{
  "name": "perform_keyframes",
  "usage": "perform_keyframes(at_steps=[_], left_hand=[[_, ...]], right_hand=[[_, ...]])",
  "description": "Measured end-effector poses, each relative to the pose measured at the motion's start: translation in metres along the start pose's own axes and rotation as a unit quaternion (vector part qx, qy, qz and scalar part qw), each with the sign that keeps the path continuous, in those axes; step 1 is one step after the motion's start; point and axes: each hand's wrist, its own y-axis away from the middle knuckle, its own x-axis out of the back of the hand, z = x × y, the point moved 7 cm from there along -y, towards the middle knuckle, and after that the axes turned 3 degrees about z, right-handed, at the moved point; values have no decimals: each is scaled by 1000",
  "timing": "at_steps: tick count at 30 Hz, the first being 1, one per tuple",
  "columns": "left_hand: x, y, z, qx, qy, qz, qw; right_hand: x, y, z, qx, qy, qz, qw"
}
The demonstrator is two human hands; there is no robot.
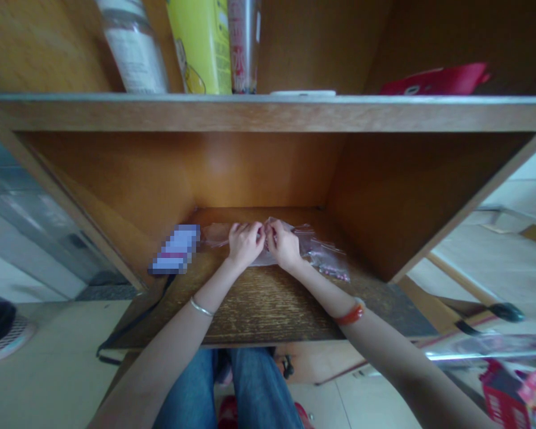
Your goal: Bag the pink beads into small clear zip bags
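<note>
Over the dark wooden desktop, my left hand (245,243) and my right hand (286,245) meet with fingers curled and fingertips nearly touching. Both pinch a clear plastic bag (262,258), which shows below and behind the fingers. Anything small between the fingertips is hidden. To the right of my right hand lie more clear zip bags (330,257), one with small coloured beads (337,274) along its lower edge. Another clear bag (215,233) lies flat just left of my left hand.
A phone-like object (175,250), its screen blurred out, lies at left with a dark strap (152,307) hanging over the desk edge. Overhead, a shelf (268,114) holds a bottle (136,56), a yellow container (203,47) and a red packet (438,80). Side walls enclose the nook.
</note>
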Motion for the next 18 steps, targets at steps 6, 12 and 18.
perform_keyframes(at_steps=[6, 12, 18], left_hand=[[0, 1, -18, 63, 14, 17, 998], [-1, 2, -5, 20, 130, 27, 991], [-6, 3, -5, 8, 103, -8, 995]], right_hand=[[-3, 3, -4, -7, 22, -11, 1000], [1, 2, 2, -25, 15, -1, 1000], [1, 2, -5, 4, -4, -19, 1000]])
